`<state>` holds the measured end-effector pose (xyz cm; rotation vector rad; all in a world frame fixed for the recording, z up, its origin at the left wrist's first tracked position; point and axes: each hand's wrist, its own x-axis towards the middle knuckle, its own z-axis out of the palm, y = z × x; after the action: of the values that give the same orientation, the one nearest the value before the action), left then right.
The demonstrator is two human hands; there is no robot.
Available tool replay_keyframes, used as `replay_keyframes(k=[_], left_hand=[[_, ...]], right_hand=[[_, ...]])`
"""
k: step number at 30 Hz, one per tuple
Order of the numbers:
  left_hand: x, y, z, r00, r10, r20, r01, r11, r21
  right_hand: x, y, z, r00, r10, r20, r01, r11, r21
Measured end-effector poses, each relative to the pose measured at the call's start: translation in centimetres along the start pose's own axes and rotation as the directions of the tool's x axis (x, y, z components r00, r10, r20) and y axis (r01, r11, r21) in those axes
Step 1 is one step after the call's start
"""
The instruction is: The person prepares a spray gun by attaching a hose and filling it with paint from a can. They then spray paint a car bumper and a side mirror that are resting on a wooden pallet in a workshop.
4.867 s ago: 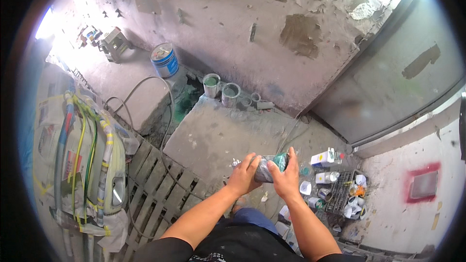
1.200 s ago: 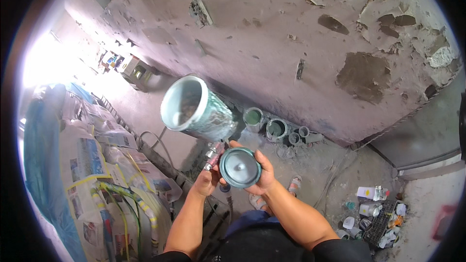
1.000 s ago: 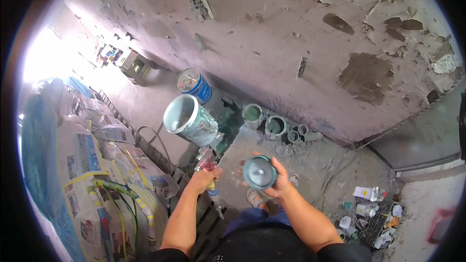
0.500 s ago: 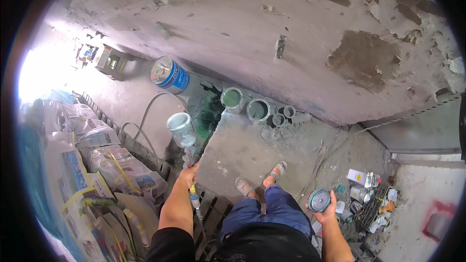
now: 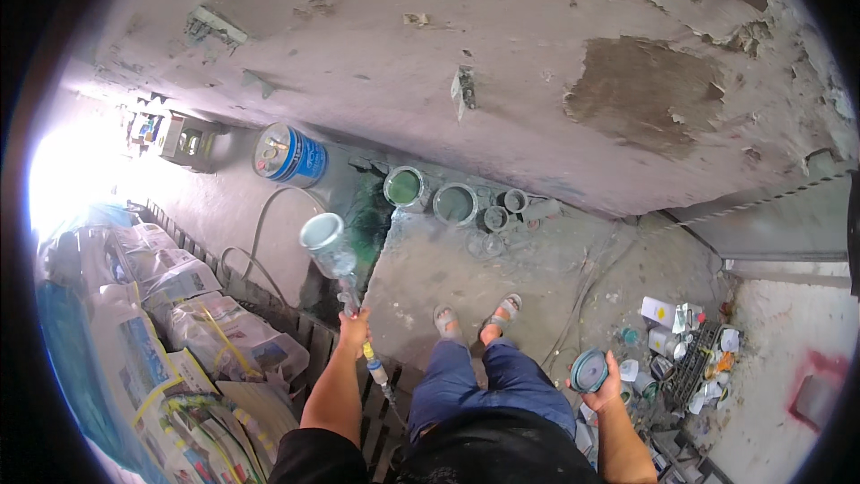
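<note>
Peeling plaster wall (image 5: 385,81) fills my feed from 10 to 2 o'clock, over a paint-stained concrete floor (image 5: 412,287). At 7 o'clock, my left hand (image 5: 355,329) is wrapped round the handle of a spray gun (image 5: 348,294), its paint cup (image 5: 324,238) leaning out toward 9 o'clock with the rim facing me. Midway between 4 and 5 o'clock, my right hand (image 5: 608,387) curves partway, thumb and fingers cradling a round lid (image 5: 589,370) (greenish-grey, well apart from the cup). A blue-banded metal pail (image 5: 300,158) sits at 10 o'clock, a black crate (image 5: 692,366) among bottles and scraps at 4, and paper-masked bodywork (image 5: 193,273) at 8.
</note>
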<state>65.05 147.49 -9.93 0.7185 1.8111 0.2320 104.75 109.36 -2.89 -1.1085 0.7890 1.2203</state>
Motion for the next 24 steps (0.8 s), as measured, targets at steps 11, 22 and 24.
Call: replay_keyframes(k=[11,22,24], left_hand=[[7.9,-4.0,5.8,0.981,0.082,0.179,-0.154,0.886,0.438],[18.5,-1.3,14.6,0.966,0.257,0.019,-0.115,0.366,0.924],[18.3,0.5,16.1,0.970,0.241,0.033,-0.122,0.368,0.922]], right_hand=[[-1.3,4.7,-5.0,0.988,0.030,-0.152,-0.020,0.997,0.071],[-2.9,13.1,-6.8,0.955,0.021,-0.297,0.045,0.976,0.213],[-3.1,14.6,-6.0,0.951,0.027,-0.308,0.061,0.960,0.272]])
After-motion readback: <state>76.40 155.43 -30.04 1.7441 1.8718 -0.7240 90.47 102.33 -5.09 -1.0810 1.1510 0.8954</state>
